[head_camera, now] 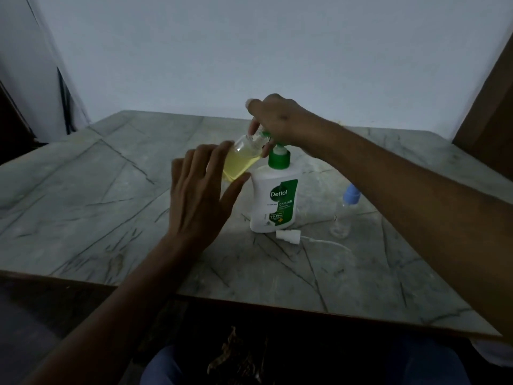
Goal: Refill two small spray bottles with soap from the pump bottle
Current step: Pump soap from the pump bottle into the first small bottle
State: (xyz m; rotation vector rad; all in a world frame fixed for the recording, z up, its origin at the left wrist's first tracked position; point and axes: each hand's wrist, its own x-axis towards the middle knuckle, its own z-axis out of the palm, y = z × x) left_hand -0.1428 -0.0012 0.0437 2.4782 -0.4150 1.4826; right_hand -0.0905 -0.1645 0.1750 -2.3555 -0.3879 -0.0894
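Note:
A white pump bottle (273, 201) with a green pump stands mid-table. My right hand (280, 118) sits on top of the green pump head (277, 157), fingers curled down round the nozzle. My left hand (200, 190) holds a small clear spray bottle (241, 159), uncapped and partly full of yellow soap. That bottle is tilted with its mouth up at the nozzle. A second small clear bottle (342, 218) with a blue cap stands to the right, partly behind my right forearm. A white spray head (288, 236) with its thin tube lies on the table in front of the pump bottle.
The table (111, 195) is grey marble with dark veins; its near edge runs just above my lap. A pale wall is close behind it. A brown panel (491, 120) stands at the far right corner.

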